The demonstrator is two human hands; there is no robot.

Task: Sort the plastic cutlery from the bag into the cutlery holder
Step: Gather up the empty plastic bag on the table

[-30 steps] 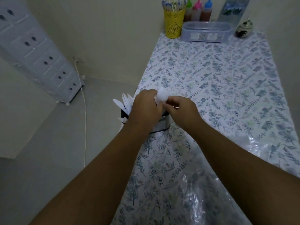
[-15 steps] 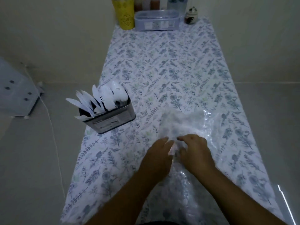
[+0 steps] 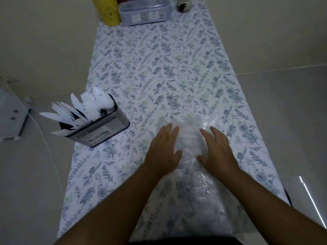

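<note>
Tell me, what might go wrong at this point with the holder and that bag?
The cutlery holder stands at the table's left edge, with the white cutlery fanning out past it over the floor; a nudge might tip it off. The clear bag under the left hand and right hand looks slippery on the tablecloth, so it could slide. Whether any pieces remain inside is hard to see through the crinkled plastic.

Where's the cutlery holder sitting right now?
In the head view, the cutlery holder stands at the table's left edge, left of and slightly beyond the left hand, apart from the plastic bag.
</note>
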